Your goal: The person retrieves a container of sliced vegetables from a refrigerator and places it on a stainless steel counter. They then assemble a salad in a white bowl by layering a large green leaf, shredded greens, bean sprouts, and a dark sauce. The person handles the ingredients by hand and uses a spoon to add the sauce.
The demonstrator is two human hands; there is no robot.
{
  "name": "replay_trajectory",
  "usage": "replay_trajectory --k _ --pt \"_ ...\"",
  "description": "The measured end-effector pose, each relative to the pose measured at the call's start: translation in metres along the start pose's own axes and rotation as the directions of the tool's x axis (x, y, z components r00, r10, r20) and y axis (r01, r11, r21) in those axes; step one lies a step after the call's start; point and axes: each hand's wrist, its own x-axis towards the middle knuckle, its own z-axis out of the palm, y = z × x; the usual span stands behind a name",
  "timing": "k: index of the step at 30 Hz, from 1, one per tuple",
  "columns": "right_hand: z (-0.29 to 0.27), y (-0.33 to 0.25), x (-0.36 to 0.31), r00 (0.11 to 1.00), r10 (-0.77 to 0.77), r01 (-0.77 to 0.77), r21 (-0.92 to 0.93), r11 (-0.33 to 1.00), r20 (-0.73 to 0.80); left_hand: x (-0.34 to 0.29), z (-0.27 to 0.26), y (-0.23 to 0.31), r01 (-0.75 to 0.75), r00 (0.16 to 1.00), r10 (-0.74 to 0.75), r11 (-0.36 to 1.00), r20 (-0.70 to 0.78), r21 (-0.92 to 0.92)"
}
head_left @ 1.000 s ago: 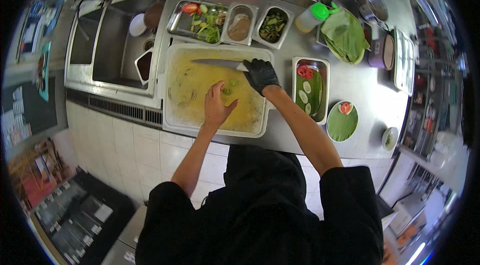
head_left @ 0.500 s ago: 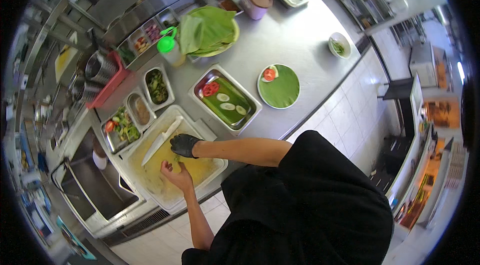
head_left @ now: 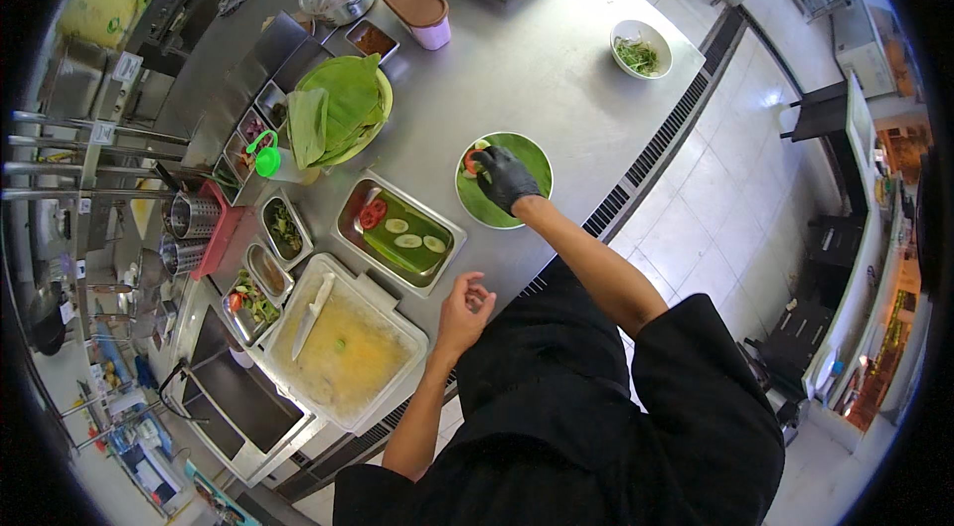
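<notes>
From here I see the gloved right hand (head_left: 505, 180) with its fingers bunched down at the tomato slice (head_left: 470, 160); whether they pinch it, I can't tell. A light fingertip touch seems best, sparing soft flesh and the leaf (head_left: 527, 156) beneath. The slice sits at the left of the plate (head_left: 458, 190); it looks round, partly covered, so I can't make out a long axis or pointing direction. Nearer and left, the bare left hand (head_left: 463, 315) hangs loosely spread, empty.
</notes>
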Motion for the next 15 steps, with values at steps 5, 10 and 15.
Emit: replay_trajectory --k 5,10,15 --pt "0.002 0.028 0.0 0.995 -0.084 0.08 -0.071 0.994 -0.052 0.014 0.054 0.014 0.019 0.99 0.002 0.988 -0.139 0.152" --pt "-0.073 0.077 -0.025 0.869 0.46 -0.476 0.048 0.878 0.184 0.004 0.098 -0.006 0.26 0.886 -0.298 0.954 -0.354 -0.153" --pt "-0.065 0.119 -0.026 0.803 0.385 -0.513 0.199 0.835 0.455 0.019 0.154 0.02 0.289 0.855 -0.355 0.931 -0.377 -0.222"
